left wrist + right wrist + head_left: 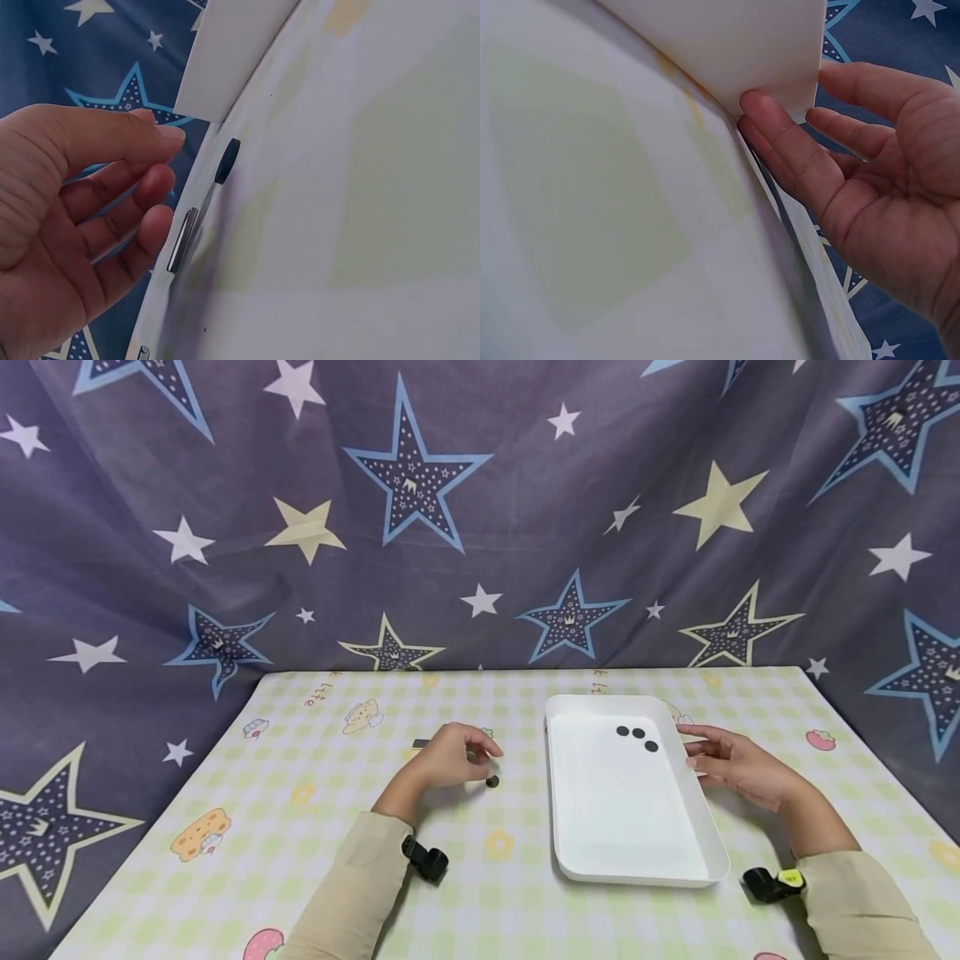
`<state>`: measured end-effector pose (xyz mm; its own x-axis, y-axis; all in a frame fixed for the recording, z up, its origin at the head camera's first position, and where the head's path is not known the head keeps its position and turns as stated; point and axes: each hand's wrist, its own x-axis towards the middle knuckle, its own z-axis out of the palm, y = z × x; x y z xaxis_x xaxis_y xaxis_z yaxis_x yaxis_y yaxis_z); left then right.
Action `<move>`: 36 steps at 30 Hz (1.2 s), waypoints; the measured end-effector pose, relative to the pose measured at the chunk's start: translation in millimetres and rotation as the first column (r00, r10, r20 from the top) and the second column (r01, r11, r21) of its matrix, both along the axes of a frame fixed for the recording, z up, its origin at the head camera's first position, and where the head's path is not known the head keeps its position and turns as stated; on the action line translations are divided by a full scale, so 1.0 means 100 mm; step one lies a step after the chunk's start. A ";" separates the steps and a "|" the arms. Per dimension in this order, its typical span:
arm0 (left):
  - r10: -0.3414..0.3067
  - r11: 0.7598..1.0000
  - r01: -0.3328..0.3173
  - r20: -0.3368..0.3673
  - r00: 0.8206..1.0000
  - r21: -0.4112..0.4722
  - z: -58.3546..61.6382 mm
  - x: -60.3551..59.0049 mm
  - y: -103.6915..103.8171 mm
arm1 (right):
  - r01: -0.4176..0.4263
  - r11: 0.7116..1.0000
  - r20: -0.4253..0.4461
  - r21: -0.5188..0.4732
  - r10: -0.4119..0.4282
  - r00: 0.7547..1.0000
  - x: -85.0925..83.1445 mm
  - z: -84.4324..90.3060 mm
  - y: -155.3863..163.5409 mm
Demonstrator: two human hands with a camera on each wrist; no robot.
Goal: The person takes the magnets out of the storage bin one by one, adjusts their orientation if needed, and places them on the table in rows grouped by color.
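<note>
Three black discs (637, 736) lay in a loose cluster inside the one white tray (630, 827), toward its far end at about 12 o'clock. A fourth black disc (492, 782) sat alone on the checked tablecloth (300, 827), at about 9 o'clock from the tray and just beside the left hand's fingertips. One small dark bar (421, 744) lay at 10 o'clock from the left hand (450, 758), half hidden behind it.

In the left wrist view the lone disc (226, 160) showed edge-on, and a thin metal strip (182, 238) lay near the fingers; what that strip was could not be made out. The tray there was cut off to a white corner (232, 52). The right wrist view showed only the tray's side wall (727, 45), with its contents out of sight.

The left hand rested on the cloth with its fingers loosely curled and gripped nothing, the disc lying free in front of it. The right hand (731, 762) lay at 3 o'clock of the tray, fingers straight and relaxed, its thumb (780, 142) touching the tray's wall without clasping it.
</note>
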<state>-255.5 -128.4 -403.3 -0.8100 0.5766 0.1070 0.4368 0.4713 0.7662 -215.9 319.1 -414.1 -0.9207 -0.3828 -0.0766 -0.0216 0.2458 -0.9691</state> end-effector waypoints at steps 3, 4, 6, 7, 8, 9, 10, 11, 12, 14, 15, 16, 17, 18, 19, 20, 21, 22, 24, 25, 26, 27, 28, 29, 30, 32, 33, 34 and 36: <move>0.007 1.000 -0.007 -0.022 1.000 0.014 0.00 0.00 0.01 | -0.001 1.000 -0.004 -0.001 0.001 1.000 0.00 0.00 0.01; 0.010 1.000 -0.009 -0.030 1.000 0.020 0.01 0.00 0.01 | -0.006 1.000 -0.008 -0.003 0.006 1.000 0.00 0.00 0.01; 0.020 0.999 -0.019 -0.041 0.999 0.032 0.01 0.00 0.02 | -0.013 1.000 -0.014 -0.006 0.013 1.000 0.01 0.00 0.01; 0.024 0.999 -0.022 -0.042 0.999 0.043 0.01 0.00 0.03 | -0.014 1.000 -0.016 -0.006 0.014 1.000 0.01 0.00 0.02; 0.029 0.998 -0.026 -0.042 0.999 0.053 0.02 0.01 0.04 | -0.013 1.000 -0.016 -0.006 0.013 1.000 0.01 0.00 0.02; 0.032 0.997 -0.029 -0.041 0.999 0.065 0.02 0.02 0.04 | -0.013 1.000 -0.015 -0.006 0.013 1.000 0.01 0.00 0.01; 0.036 0.997 -0.033 -0.039 0.999 0.072 0.03 0.02 0.05 | -0.013 1.000 -0.014 -0.004 0.013 1.000 0.00 0.00 0.01; 0.039 0.996 -0.037 -0.035 0.999 0.080 0.03 0.03 0.06 | -0.007 1.000 -0.010 -0.001 0.007 1.000 0.00 0.00 0.01; 0.041 0.996 -0.038 -0.032 0.999 0.086 0.04 0.03 0.07 | -0.001 1.000 -0.005 0.002 0.001 1.000 0.00 0.00 0.01; 0.039 0.994 -0.036 -0.025 0.999 0.104 0.05 0.05 0.09 | 0.002 1.000 0.001 0.007 -0.002 1.000 0.00 0.00 0.01; 0.038 0.993 -0.035 -0.023 0.999 0.111 0.05 0.05 0.10 | 0.001 1.000 0.003 0.009 -0.001 1.000 0.00 0.00 0.01; 0.037 0.992 -0.034 -0.018 0.999 0.118 0.06 0.05 0.11 | 0.002 1.000 0.005 0.011 -0.002 1.000 0.00 0.00 0.01; 0.034 0.991 -0.032 -0.014 0.999 0.129 0.06 0.05 0.12 | 0.004 1.000 0.007 0.012 -0.005 1.000 0.00 0.00 0.01; 0.033 0.990 -0.031 -0.010 0.999 0.137 0.06 0.05 0.14 | 0.006 1.000 0.008 0.014 -0.006 1.000 0.01 0.00 0.01; 0.033 0.989 -0.032 -0.007 0.999 0.144 0.07 0.06 0.15 | 0.007 1.000 0.009 0.015 -0.007 1.000 0.01 0.01 0.01; 0.035 0.988 -0.033 -0.006 0.999 0.148 0.07 0.06 0.17 | 0.008 1.000 0.011 0.016 -0.008 1.000 0.01 0.01 0.02; 0.037 0.988 -0.036 -0.006 0.999 0.152 0.07 0.07 0.18 | 0.009 1.000 0.014 0.017 -0.009 1.000 0.02 0.01 0.02; 0.041 0.987 -0.039 -0.008 0.999 0.155 0.08 0.07 0.20 | 0.011 1.000 0.016 0.019 -0.012 1.000 0.02 0.02 0.02; 0.047 0.986 -0.043 -0.021 0.999 0.161 0.09 0.09 0.23 | 0.013 1.000 0.019 0.020 -0.013 1.000 0.02 0.02 0.02; 0.048 0.985 -0.043 -0.028 0.998 0.167 0.09 0.10 0.25 | 0.013 1.000 0.021 0.019 -0.014 1.000 0.02 0.02 0.02; 0.047 0.984 -0.040 -0.033 0.998 0.176 0.10 0.11 0.27 | 0.015 1.000 0.022 0.019 -0.015 1.000 0.03 0.02 0.02; 0.045 0.982 -0.037 -0.039 0.998 0.183 0.10 0.12 0.29 | 0.015 1.000 0.022 0.017 -0.015 1.000 0.03 0.02 0.02; 0.042 0.982 -0.033 -0.045 0.998 0.187 0.11 0.14 0.31 | 0.015 1.000 0.021 0.016 -0.016 1.000 0.03 0.03 0.01; 0.039 0.981 -0.029 -0.048 0.998 0.191 0.12 0.15 0.33 | 0.015 1.000 0.020 0.015 -0.015 1.000 0.03 0.03 0.01; 0.038 0.981 -0.027 -0.052 0.998 0.193 0.13 0.16 0.34 | 0.015 1.000 0.018 0.015 -0.015 1.000 0.02 0.03 0.01; 0.036 0.982 -0.025 -0.056 0.998 0.188 0.16 0.19 0.38 | 0.015 1.000 0.016 0.016 -0.015 1.000 0.02 0.02 0.00; 0.037 0.983 -0.025 -0.059 0.998 0.182 0.17 0.19 0.39 | 0.014 1.000 0.015 0.018 -0.014 1.000 0.02 0.02 0.00; 0.037 0.984 -0.025 -0.061 0.997 0.174 0.18 0.20 0.41 | 0.012 1.000 0.015 0.020 -0.012 1.000 0.01 0.02 0.00; 0.036 0.986 -0.024 -0.070 0.997 0.163 0.19 0.20 0.43 | 0.010 1.000 0.016 0.021 -0.010 1.000 0.01 0.02 -0.01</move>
<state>-235.0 -85.0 -384.4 -0.8134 0.5224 0.2559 0.4813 0.3575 0.8003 -215.1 318.3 -412.2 -0.9231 -0.3716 -0.0992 -0.0038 0.2666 -0.9638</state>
